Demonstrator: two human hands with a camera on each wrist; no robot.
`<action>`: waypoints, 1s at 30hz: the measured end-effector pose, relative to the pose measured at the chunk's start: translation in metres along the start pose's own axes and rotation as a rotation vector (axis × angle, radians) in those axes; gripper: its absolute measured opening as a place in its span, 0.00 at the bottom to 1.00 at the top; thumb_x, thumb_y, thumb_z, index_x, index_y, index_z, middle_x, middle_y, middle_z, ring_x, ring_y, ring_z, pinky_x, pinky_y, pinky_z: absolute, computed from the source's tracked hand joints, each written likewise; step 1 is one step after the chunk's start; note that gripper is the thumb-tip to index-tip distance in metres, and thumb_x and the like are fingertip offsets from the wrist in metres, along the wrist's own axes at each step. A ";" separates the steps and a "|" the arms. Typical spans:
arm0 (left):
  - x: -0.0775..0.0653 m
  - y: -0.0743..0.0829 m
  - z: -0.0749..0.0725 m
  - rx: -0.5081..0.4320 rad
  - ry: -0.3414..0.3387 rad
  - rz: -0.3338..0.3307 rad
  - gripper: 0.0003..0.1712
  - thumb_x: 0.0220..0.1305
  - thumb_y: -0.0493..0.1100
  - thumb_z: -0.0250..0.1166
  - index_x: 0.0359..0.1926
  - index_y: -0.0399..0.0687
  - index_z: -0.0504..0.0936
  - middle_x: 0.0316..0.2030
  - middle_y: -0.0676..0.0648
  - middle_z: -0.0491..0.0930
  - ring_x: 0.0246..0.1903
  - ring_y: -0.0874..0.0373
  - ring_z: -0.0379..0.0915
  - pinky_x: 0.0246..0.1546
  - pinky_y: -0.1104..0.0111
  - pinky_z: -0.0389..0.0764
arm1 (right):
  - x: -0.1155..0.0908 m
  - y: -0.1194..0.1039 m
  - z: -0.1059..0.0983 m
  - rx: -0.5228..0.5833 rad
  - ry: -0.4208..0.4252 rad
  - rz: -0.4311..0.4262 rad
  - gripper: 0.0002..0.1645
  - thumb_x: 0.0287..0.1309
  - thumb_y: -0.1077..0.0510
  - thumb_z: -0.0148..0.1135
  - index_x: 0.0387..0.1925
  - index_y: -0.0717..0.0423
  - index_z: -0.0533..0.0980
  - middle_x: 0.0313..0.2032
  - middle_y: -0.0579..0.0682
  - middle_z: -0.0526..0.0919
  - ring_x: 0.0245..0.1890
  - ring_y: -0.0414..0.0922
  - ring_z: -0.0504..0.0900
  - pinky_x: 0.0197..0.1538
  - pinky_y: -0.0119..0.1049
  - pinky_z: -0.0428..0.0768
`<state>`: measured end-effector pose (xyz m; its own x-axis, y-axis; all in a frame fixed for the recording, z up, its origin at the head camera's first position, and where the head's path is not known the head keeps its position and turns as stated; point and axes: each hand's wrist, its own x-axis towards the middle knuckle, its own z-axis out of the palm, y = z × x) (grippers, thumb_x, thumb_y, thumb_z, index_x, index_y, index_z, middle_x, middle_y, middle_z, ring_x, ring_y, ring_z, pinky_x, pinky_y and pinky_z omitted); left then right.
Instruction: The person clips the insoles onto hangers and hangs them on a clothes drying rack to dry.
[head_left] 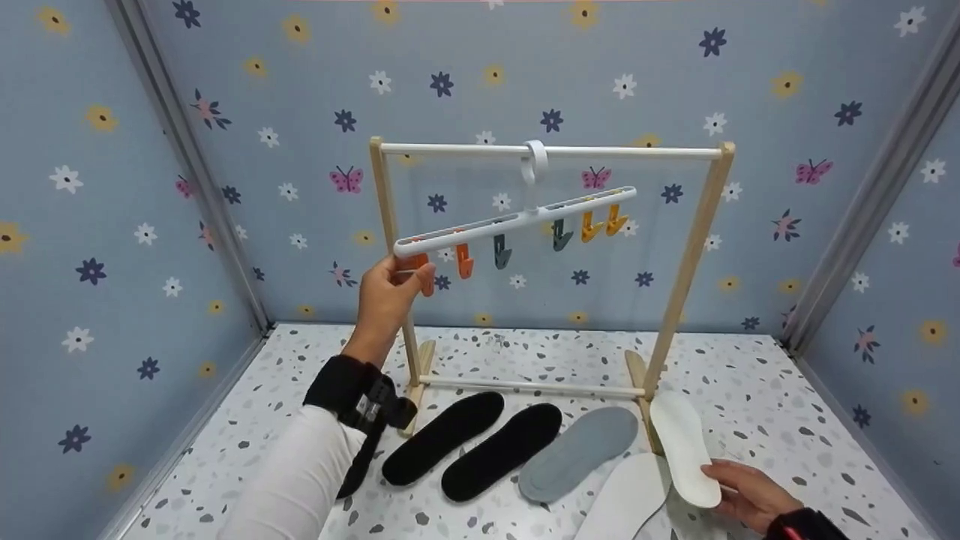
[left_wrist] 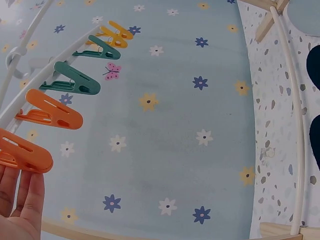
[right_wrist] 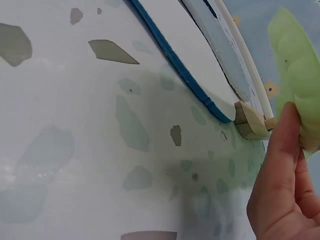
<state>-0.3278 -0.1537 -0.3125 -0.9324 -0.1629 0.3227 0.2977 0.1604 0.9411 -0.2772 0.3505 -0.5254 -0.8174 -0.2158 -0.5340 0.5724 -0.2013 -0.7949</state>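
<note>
A white clip hanger hangs tilted from a rack's top bar, its left end lower and nearer. Along it hang orange, green and yellow clothespins, among them a green clothespin. At the low end my left hand pinches the outermost orange clothespin, whose jaws hold nothing visible. My right hand grips the near end of a pale insole, raised at the rack's right foot; it looks greenish in the right wrist view. Beside it lies a white insole with a blue edge.
On the speckled table lie a grey insole, two black insoles, one of them in the middle, and another dark insole partly behind my left forearm. The rack's wooden right post rises behind. Flowered walls enclose the table.
</note>
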 end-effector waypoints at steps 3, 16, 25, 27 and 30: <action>0.000 0.000 0.000 0.004 0.005 -0.001 0.26 0.61 0.52 0.64 0.55 0.43 0.75 0.46 0.43 0.77 0.44 0.54 0.71 0.48 0.64 0.67 | 0.000 0.003 0.005 -0.004 -0.003 -0.011 0.15 0.53 0.60 0.68 0.43 0.60 0.77 0.35 0.49 0.81 0.38 0.43 0.80 0.48 0.39 0.79; 0.002 -0.002 0.000 -0.002 0.015 0.022 0.26 0.61 0.56 0.63 0.52 0.43 0.76 0.42 0.45 0.77 0.42 0.54 0.72 0.45 0.64 0.67 | -0.014 0.006 0.024 0.073 -0.125 -0.088 0.07 0.64 0.63 0.55 0.34 0.52 0.79 0.36 0.48 0.80 0.39 0.40 0.80 0.46 0.35 0.78; 0.001 0.004 0.001 -0.015 0.010 -0.004 0.21 0.64 0.48 0.61 0.53 0.39 0.76 0.40 0.44 0.77 0.40 0.54 0.71 0.42 0.66 0.68 | -0.019 0.012 0.025 0.074 -0.228 -0.047 0.10 0.68 0.59 0.50 0.37 0.50 0.78 0.39 0.48 0.80 0.42 0.41 0.80 0.50 0.34 0.76; 0.001 0.004 0.002 -0.019 0.015 0.005 0.21 0.64 0.48 0.62 0.52 0.39 0.76 0.39 0.45 0.77 0.39 0.54 0.71 0.42 0.66 0.68 | -0.020 0.015 0.026 0.067 -0.253 -0.044 0.10 0.69 0.59 0.49 0.38 0.50 0.78 0.39 0.47 0.80 0.42 0.41 0.80 0.50 0.33 0.76; 0.001 0.002 0.002 -0.020 0.022 0.020 0.22 0.63 0.51 0.62 0.51 0.40 0.76 0.39 0.45 0.77 0.39 0.54 0.71 0.43 0.66 0.69 | -0.021 0.018 0.030 0.054 -0.271 -0.040 0.10 0.69 0.59 0.48 0.39 0.50 0.78 0.39 0.48 0.80 0.42 0.41 0.81 0.51 0.35 0.77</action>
<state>-0.3290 -0.1519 -0.3107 -0.9214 -0.1813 0.3437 0.3207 0.1447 0.9361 -0.2475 0.3228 -0.5198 -0.7968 -0.4526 -0.4003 0.5486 -0.2641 -0.7933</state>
